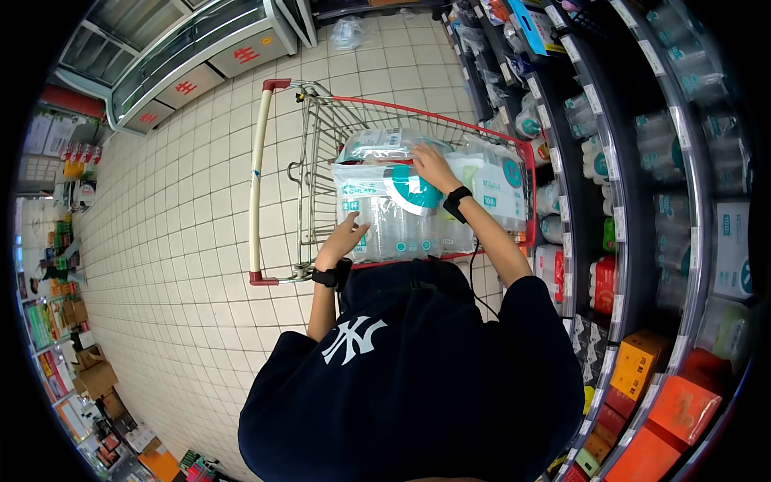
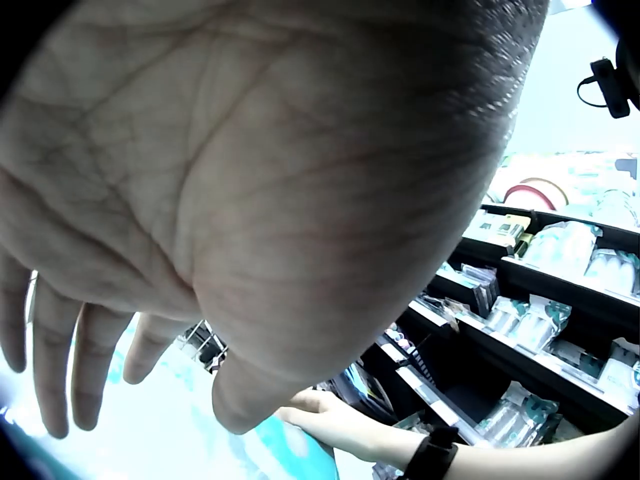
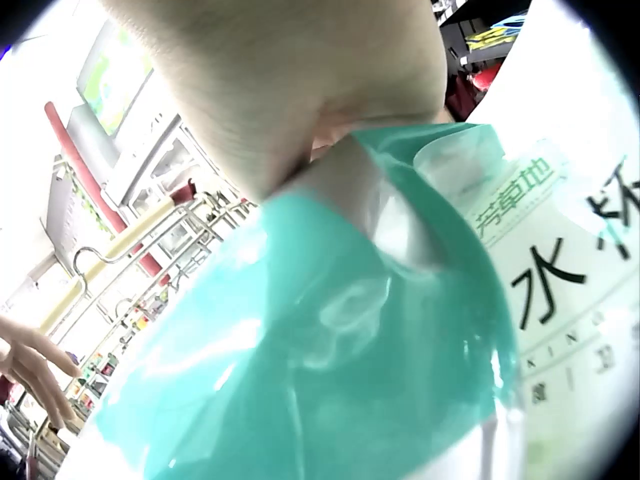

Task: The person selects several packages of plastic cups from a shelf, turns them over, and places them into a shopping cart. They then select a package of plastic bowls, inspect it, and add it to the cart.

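1 wire shopping cart point(image 1: 317, 193), red-rimmed with a cream handle point(image 1: 257, 177), fills the upper centre of the head view. Inside it 3 film-wrapped packs can be told apart. The middle pack of clear cups point(image 1: 393, 221), glossy and ribbed with 1 round teal label, sits at frame centre. 2 hands are on it, each above 1 black wrist strap point(image 1: 325, 277). The left hand point(image 1: 344, 237) presses its lower-left side, fingers straight, spread and released. The right hand point(image 1: 434, 167) lies flat on top, fingers stretched over the slick teal film, unclenched. Dark curved shelves point(image 1: 634, 185) of boxed and bagged goods run down the right. Glass-topped freezer chests point(image 1: 193, 56) bearing 3 red characters stand at upper left, on pale square floor tiles point(image 1: 177, 241).
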Motion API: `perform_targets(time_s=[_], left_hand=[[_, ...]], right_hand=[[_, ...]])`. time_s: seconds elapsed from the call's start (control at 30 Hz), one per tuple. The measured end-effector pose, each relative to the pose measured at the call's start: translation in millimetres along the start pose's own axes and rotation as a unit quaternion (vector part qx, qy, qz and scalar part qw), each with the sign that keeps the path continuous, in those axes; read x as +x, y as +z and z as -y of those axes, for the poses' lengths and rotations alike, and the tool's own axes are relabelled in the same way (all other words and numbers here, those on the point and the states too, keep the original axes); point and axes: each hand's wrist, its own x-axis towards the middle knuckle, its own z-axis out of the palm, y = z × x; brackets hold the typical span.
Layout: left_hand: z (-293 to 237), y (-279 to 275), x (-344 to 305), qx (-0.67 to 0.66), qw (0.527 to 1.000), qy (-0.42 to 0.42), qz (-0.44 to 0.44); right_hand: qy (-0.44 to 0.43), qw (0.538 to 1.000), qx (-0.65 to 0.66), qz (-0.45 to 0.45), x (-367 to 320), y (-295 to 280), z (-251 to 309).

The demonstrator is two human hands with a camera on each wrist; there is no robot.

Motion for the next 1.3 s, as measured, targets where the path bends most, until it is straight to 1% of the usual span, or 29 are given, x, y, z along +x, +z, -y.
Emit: perform_targets(time_s=[0.07, 0.13, 0.2, 0.23, 0.27, 0.3, 0.33, 0.37, 0.4, 0.43, 0.47, 0.53, 0.57, 0.6, 0.63, 0.67, 0.7, 0.73, 0.77, 0.8, 0.87, 0.9, 0.93, 1.0, 1.07, 1.13, 1.2, 1.27, 1.3], left_hand=[[-0.6, -3.2, -0.2, -0.001, 1.0, -0.005, 0.009], [0.8, -8.6, 2.1, 0.005, 0.999, -0.037, 0.006], [14.6, -10.5, 9.1, 0.007, 1.0, -0.011, -0.006], [21.7, -13.1, 13.2, 0.039, 0.996, 0.049, -0.07], [27.9, -13.1, 17.7, 0.069, 0.983, 0.109, -0.134], [13.2, -21.8, 11.9, 0.086, 0.98, 0.082, -0.163], [6.4, -30.2, 9.1, 0.113, 0.963, 0.13, -0.207], [3.9, -37.6, 7.9, 0.129, 0.948, 0.151, -0.249], [1.4, -44.7, 7.0, 0.144, 0.93, 0.17, -0.291], [-5.8, -51.5, 3.9, 0.151, 0.924, 0.15, -0.317], [-10.2, -56.8, 1.4, 0.158, 0.917, 0.13, -0.342], [-8.2, -65.0, 1.9, 0.139, 0.923, 0.118, -0.339], [-10.0, -66.4, 0.3, 0.157, 0.915, 0.079, -0.364], [-9.5, -67.7, -1.5, 0.174, 0.904, 0.04, -0.388], [4.0, -67.7, 1.9, 0.194, 0.901, 0.006, -0.388], [12.5, -68.6, 0.9, 0.195, 0.902, 0.009, -0.385], [17.0, -69.5, -3.4, 0.179, 0.912, -0.02, -0.369], [21.2, -69.4, -7.2, 0.164, 0.92, -0.05, -0.352], [25.1, -69.5, -11.0, 0.184, 0.922, -0.096, -0.326], [28.5, -70.0, -13.9, 0.186, 0.923, -0.094, -0.324], [40.8, -71.1, -15.3, 0.136, 0.949, -0.124, -0.257], [54.0, -66.8, -11.9, 0.156, 0.943, -0.109, -0.273], [48.4, -67.6, -12.2, 0.158, 0.944, -0.106, -0.271], [38.3, -67.7, -14.5, 0.063, 0.967, -0.142, -0.201], [52.4, -59.4, -9.2, 0.096, 0.966, -0.115, -0.213], [47.8, -52.3, -10.4, 0.093, 0.962, -0.124, -0.224], [50.3, -47.7, -9.2, 0.083, 0.96, -0.121, -0.238], [64.4, -41.8, -1.9, 0.098, 0.955, -0.084, -0.266], [66.2, -40.9, -0.5, 0.098, 0.955, -0.086, -0.267]], right_hand=[[-0.005, 1.0, 0.026, -0.009, -12.9, -12.4, 3.0], [-0.01, 0.999, 0.049, -0.021, -27.7, -35.1, 13.3], [0.043, 0.988, 0.143, -0.037, -47.7, -59.7, 23.9], [0.04, 0.988, 0.126, -0.083, -57.8, -63.8, 22.1], [0.045, 0.988, 0.123, -0.087, -69.1, -70.0, 19.6], [0.072, 0.981, 0.132, -0.125, -80.2, -80.4, 19.9], [0.099, 0.971, 0.14, -0.164, -92.7, -88.7, 17.1], [0.104, 0.971, 0.137, -0.167, -106.5, -94.3, 12.3], [0.127, 0.964, 0.108, -0.208, -120.2, -98.0, 5.3], [0.149, 0.954, 0.078, -0.248, -135.1, -99.1, -5.9], [0.152, 0.953, 0.075, -0.25, -150.4, -99.3, -15.7], [0.264, 0.918, -0.023, -0.296, -186.8, -87.1, -45.5], [0.267, 0.916, -0.025, -0.297, -208.3, -76.0, -65.2], [0.339, 0.888, -0.09, -0.297, -231.7, -61.5, -86.3], [0.408, 0.851, -0.154, -0.293, -250.8, -48.6, -101.8], [0.411, 0.849, -0.155, -0.294, -265.5, -37.7, -112.7], [0.522, 0.803, -0.143, -0.249, -273.1, -33.3, -113.1], [0.624, 0.745, -0.127, -0.201, -279.6, -29.7, -114.6], [0.662, 0.723, -0.093, -0.175, -286.2, -27.1, -116.8], [0.665, 0.72, -0.092, -0.175, -289.2, -26.0, -117.5], [0.649, 0.713, 0.16, -0.21, -291.9, -24.7, -121.5], [0.651, 0.711, 0.16, -0.212, -290.0, -21.8, -125.2], [0.639, 0.728, 0.114, -0.221, -286.4, -16.1, -130.2], [0.612, 0.755, 0.019, -0.235, -278.9, -8.6, -131.6], [0.603, 0.759, 0.024, -0.244, -272.9, -12.6, -128.1], [0.637, 0.74, 0.009, -0.214, -263.7, -17.6, -127.1], [0.634, 0.74, 0.008, -0.224, -258.7, -17.8, -128.7], [0.601, 0.753, 0.062, -0.26, -256.0, -17.1, -136.7], [0.6, 0.754, 0.063, -0.258, -254.3, -17.9, -141.0]])
